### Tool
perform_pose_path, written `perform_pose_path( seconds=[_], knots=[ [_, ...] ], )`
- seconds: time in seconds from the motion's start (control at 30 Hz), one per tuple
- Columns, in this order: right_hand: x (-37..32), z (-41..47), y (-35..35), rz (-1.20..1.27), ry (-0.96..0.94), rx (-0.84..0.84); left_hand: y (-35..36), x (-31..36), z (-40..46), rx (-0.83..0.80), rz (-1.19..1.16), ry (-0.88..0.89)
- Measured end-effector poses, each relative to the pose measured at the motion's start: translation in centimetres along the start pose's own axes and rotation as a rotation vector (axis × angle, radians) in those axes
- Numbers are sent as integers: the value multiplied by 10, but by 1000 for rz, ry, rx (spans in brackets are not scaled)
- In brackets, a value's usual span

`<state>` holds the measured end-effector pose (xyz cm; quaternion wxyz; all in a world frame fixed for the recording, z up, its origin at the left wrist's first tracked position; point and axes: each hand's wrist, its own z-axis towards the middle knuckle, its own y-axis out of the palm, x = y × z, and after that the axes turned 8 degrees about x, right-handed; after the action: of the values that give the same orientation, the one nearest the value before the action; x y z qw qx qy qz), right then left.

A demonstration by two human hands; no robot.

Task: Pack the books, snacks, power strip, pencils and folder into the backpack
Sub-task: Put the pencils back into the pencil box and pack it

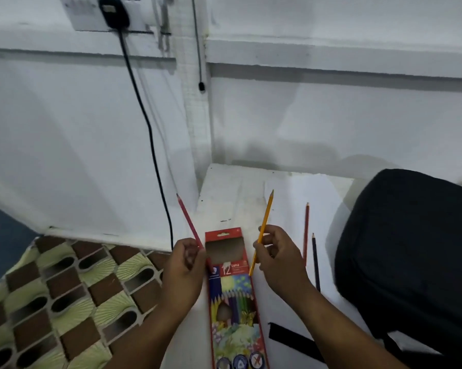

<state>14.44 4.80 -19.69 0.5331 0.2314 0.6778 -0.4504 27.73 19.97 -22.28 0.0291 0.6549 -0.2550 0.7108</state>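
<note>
The pencil box (234, 299) lies flat on the white table (283, 198) between both hands, its top open. The backpack (408, 257) sits at right. The left hand's (183, 272) fingers pinch a pink pencil (188, 222); the right hand's (280, 258) fingers pinch a yellow pencil (266, 217). Two pencils (306, 230) lie beside the backpack.

Home room, likely a bedroom corner: plain white walls (331, 115), wall socket with black charger (114, 12) at 11 o'clock, patterned bedsheet (64, 302) at 8 o'clock, small white tabletop (238, 198) against the wall.
</note>
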Motion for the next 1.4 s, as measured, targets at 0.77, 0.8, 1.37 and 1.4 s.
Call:
perform_pose_path(
  seconds=[0.77,0.8,1.37,1.4],
  knots=[
    [33,55,33,-31,-116,-145,19,-7,10,54,-60,23],
    [34,56,34,-30,-122,-146,21,-7,14,83,-66,30],
    [39,53,35,-86,-299,-136,24,-5,18,176,28,227],
    [40,52,35,-85,-312,-144,24,-6,17,177,24,248]
  ],
)
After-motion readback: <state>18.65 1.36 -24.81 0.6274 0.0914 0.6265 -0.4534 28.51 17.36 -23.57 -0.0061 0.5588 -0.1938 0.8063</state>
